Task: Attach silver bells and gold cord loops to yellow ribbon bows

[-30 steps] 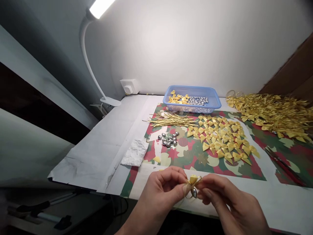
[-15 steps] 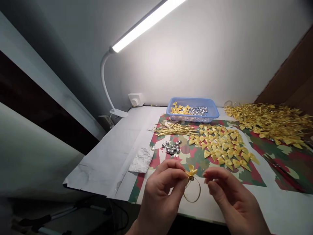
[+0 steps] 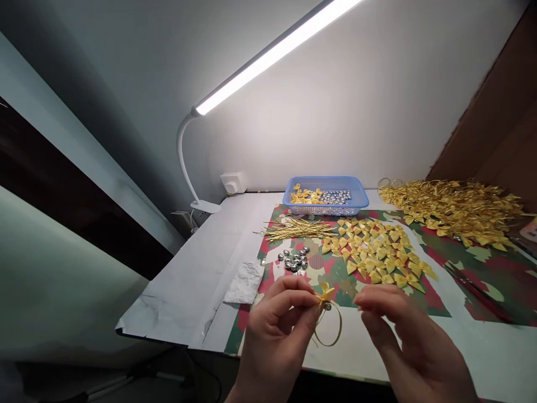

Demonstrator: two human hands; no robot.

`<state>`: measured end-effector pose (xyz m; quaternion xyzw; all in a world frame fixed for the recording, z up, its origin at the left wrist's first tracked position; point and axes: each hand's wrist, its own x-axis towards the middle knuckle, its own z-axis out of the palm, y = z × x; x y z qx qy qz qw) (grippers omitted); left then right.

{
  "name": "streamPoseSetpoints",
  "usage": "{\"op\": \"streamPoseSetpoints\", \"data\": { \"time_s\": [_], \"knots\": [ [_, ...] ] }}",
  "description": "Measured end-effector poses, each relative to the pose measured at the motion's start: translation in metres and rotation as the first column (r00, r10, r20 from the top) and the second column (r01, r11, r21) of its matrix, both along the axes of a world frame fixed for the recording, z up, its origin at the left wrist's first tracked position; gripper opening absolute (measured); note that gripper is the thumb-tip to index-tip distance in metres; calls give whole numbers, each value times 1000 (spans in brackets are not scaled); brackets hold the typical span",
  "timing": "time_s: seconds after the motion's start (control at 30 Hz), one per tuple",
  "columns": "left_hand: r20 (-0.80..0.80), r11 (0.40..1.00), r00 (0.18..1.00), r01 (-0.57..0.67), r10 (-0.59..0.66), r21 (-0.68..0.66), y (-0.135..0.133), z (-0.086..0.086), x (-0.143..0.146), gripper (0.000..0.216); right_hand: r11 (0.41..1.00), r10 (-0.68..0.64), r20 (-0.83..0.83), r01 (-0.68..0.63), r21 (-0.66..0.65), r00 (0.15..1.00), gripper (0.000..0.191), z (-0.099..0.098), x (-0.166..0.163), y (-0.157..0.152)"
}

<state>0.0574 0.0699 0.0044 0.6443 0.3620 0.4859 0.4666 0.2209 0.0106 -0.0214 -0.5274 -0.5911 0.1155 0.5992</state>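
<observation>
Between the thumb and forefinger of my left hand [image 3: 281, 330] is a yellow ribbon bow [image 3: 325, 292]. A loop of thin gold cord [image 3: 339, 330] hangs below it, with a small silver bell [image 3: 328, 307] at the knot. My right hand [image 3: 411, 341] hovers to the right of the loop, thumb and forefinger slightly apart, and nothing shows between them. Loose yellow bows [image 3: 371, 254] lie spread on the camouflage-patterned mat beyond my hands. Several silver bells [image 3: 295, 262] and a bundle of gold cords [image 3: 297, 229] lie to their left.
A blue basket [image 3: 361, 202] with bows and bells stands by the wall. Finished-looking gold bow loops [image 3: 457, 210] are heaped at the right, near scissors [image 3: 474, 288]. Crumpled white paper [image 3: 244, 284] lies at the left. A lit lamp [image 3: 187, 157] stands behind.
My right hand has moved slightly right, away from the loop. My left hand still pinches the bow. The view has shifted a little.
</observation>
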Motion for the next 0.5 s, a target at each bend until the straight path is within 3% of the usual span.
{"op": "streamPoseSetpoints", "data": {
  "time_s": [0.13, 0.23, 0.4, 0.5],
  "knots": [
    [-123, 969, 992, 4, 27, 246, -2, -1, 3, 20, 979, -20, 358, -55, 198, 934, 21, 11, 2, 3],
    [-194, 934, 979, 13, 60, 358, -4, 0, 4, 20, 950, -107, 515, -65, 305, 851, 22, 16, 1, 12],
    [-236, 925, 970, 35, 60, 379, -3, -2, 3, 19, 896, -202, 583, -91, 434, 787, 28, 21, -7, 18],
    [-241, 940, 968, 22, 65, 342, -1, -3, 2, 19, 925, -102, 526, -115, 363, 844, 20, 22, -15, 2]
  ]
}}
